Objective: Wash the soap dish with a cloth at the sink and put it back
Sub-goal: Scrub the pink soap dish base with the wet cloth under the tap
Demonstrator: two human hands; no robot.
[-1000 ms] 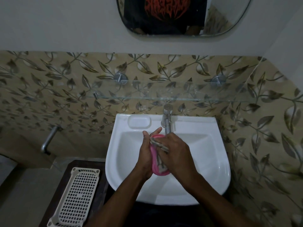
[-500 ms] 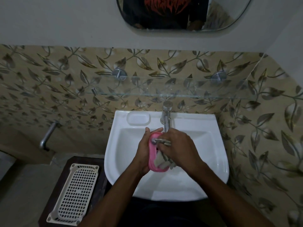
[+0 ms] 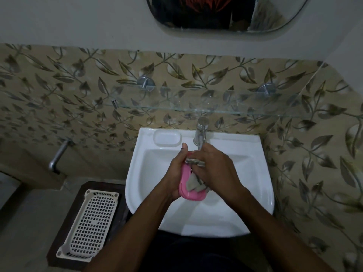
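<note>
Both hands barely shifted; view tipped down.
Left hand [image 3: 173,174] grips pink soap dish [image 3: 185,186] centre frame over sink [image 3: 141,185]; right hand [image 3: 215,169] presses grey cloth [image 3: 193,181] inside it.

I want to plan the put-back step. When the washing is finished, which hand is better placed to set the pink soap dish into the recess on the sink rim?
Probably the left hand. It already grips the soap dish, and the recess lies on its side of the tap. The right hand is busy with the cloth.
</note>
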